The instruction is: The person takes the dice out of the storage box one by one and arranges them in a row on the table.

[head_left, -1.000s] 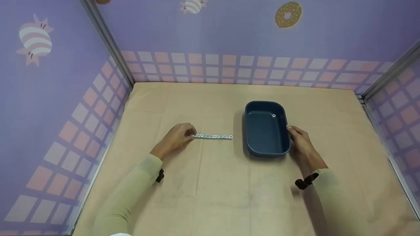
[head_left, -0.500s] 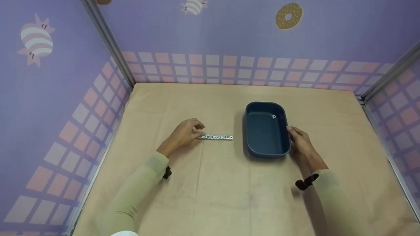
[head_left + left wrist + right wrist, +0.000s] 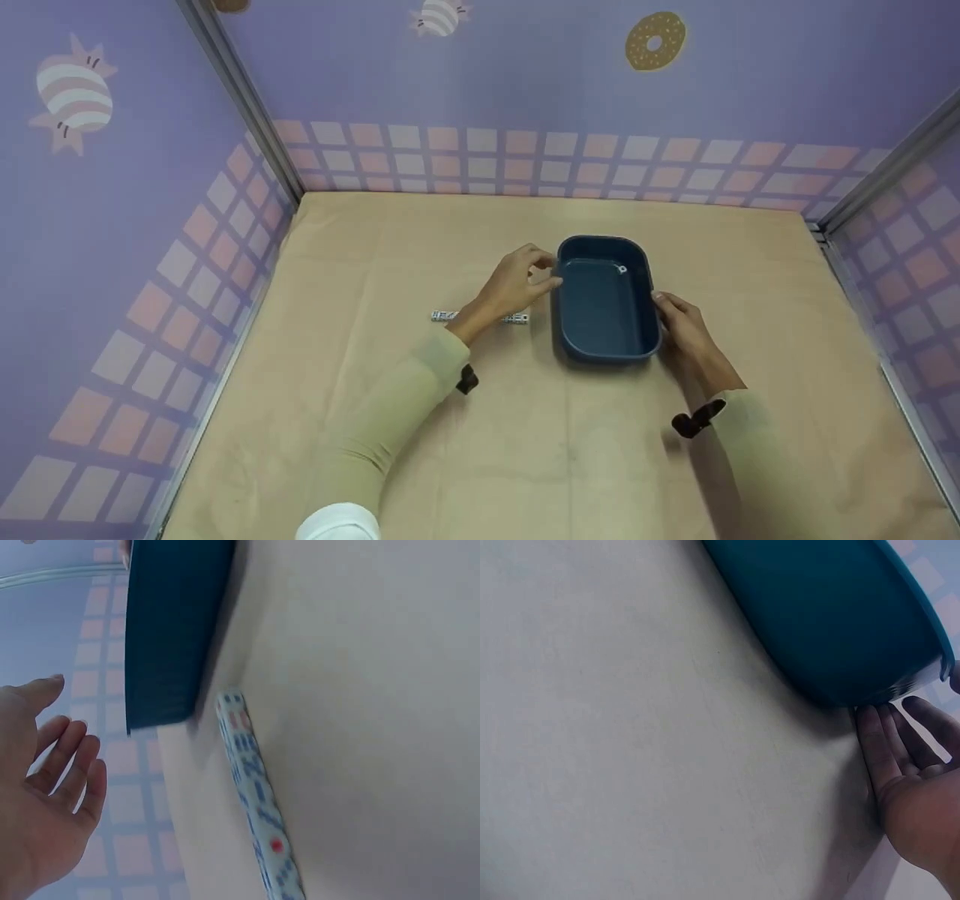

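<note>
My left hand (image 3: 516, 283) hovers at the left rim of a deep blue rectangular tub (image 3: 606, 319), over the table. Its fingers are loosely bent, and the left wrist view shows nothing held in the hand (image 3: 49, 802). With the thumb at the rim and fingers against the outer wall, my right hand (image 3: 690, 334) holds the tub's right side. Inside the tub, near the far right, lies one small white die (image 3: 622, 268). A straight row of white dice (image 3: 259, 795) with blue and red pips lies left of the tub; in the head view my left wrist covers its middle.
A beige cloth (image 3: 360, 247) covers the table. Purple panels (image 3: 480, 82) with checks and sweets stand at the back and both sides, joined by metal posts (image 3: 247, 97). Dark wrist cameras (image 3: 466, 379) sit on both wrists.
My left hand has left the left end of the dice row and moved right and away from me to the tub's rim. The right hand and tub have stayed in place.
</note>
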Motion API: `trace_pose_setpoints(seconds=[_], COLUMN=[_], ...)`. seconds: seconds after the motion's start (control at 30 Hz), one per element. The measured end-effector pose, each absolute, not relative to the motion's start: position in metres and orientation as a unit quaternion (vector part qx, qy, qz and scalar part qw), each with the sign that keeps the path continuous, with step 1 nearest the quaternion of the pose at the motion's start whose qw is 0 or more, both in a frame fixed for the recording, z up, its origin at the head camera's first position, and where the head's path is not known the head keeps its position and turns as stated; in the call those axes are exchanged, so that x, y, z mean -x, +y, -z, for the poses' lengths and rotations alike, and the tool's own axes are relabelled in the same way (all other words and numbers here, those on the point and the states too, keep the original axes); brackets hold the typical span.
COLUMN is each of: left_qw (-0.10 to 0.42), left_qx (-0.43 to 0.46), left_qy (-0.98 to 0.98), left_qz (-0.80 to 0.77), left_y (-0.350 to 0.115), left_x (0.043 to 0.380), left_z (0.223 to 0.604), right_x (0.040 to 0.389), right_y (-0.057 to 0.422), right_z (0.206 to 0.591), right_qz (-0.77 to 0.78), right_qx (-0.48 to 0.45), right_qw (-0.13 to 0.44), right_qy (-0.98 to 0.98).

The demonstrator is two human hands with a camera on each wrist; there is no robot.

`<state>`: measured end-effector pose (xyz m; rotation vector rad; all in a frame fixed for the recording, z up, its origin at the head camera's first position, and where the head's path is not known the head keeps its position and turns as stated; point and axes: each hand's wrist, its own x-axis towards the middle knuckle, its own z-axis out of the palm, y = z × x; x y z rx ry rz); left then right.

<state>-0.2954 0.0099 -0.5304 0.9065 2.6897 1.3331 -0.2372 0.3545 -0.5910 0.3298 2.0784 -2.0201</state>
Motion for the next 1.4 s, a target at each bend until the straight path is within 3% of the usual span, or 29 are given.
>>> trace_pose_setpoints(seconds=[0.57,0.97,1.4], left_qw=[-0.014,0.048,0.150], left_qx=[-0.238,-0.226,-0.226], left_qy=[0.874,0.880,0.892], left_qz=[-0.423,-0.415,-0.361], left_y=[0.130,0.160,0.164], left_x=[0.310,0.314,0.315], left_z=[0.543,0.569,0.576], right_x=[0.240,0.244,0.241], right_y=[0.353,0.355,0.356], right_z=[0.586,0.591,0.593], right_qz=[0.683,0.646,0.655], right_qx=[-0.113,-0.098,-0.119], right_qw=[0.103,0.115,0.111], right_qy=[0.714,0.748,0.738])
